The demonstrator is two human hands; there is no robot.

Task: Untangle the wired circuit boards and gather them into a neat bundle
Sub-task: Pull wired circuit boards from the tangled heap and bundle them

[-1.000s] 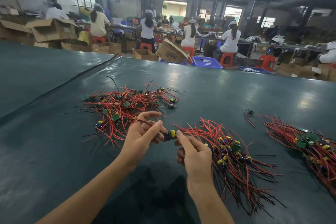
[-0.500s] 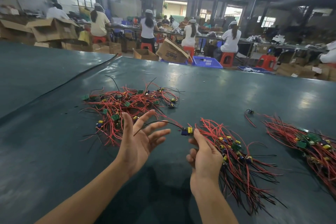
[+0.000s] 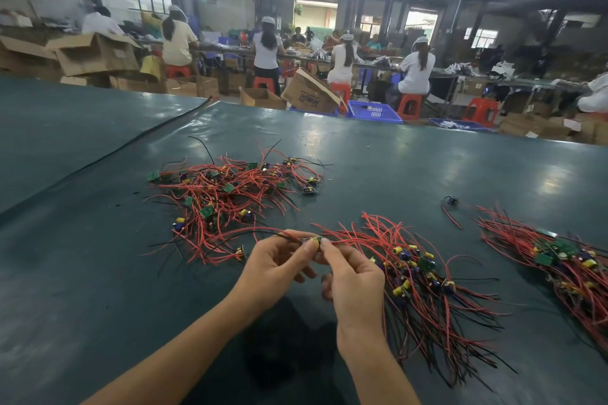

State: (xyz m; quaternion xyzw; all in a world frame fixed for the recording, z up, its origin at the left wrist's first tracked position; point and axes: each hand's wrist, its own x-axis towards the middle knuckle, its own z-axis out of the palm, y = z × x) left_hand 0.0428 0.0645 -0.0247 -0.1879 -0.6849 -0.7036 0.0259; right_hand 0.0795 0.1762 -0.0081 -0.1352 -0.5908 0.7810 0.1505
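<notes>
Both forearms come in from the bottom edge over the dark green table cover (image 3: 98,289). The left hand (image 3: 276,265) and right hand (image 3: 353,283) are close together, fingertips nearly touching, raised just above the cover. Between them is one small circuit board (image 3: 314,242) with a yellow part on it. Left thumb and forefinger pinch its left end, right thumb and forefinger its right end. The other fingers of both hands are loosely curled under. Red and black wires run left from the circuit board toward the tangled pile.

Just right of the circuit board and nearer the camera lies a gathered bundle (image 3: 421,276). Its boards, with yellow and blue parts, are bunched mid-bundle, and the red and black leads lie roughly parallel, fanning toward the viewer. It lies flat on the cover, with the right hand partly in front of it.

Beyond and left of the circuit board is the tangled pile (image 3: 230,194): red wires crossing every way, green boards and yellow parts scattered through, a few black leads sticking out.

Far right of the circuit board is a second bundle (image 3: 566,260), cut by the frame edge. Between the two, farther back, sits a lone stray piece (image 3: 450,200), dark with a red lead, apart from both bundles.

Well behind the circuit board, past the table's far edge, are a blue crate (image 3: 373,112), a tipped cardboard box (image 3: 309,95) and red stools (image 3: 409,105). Seated workers (image 3: 416,69) in white are at long benches, backs turned.
</notes>
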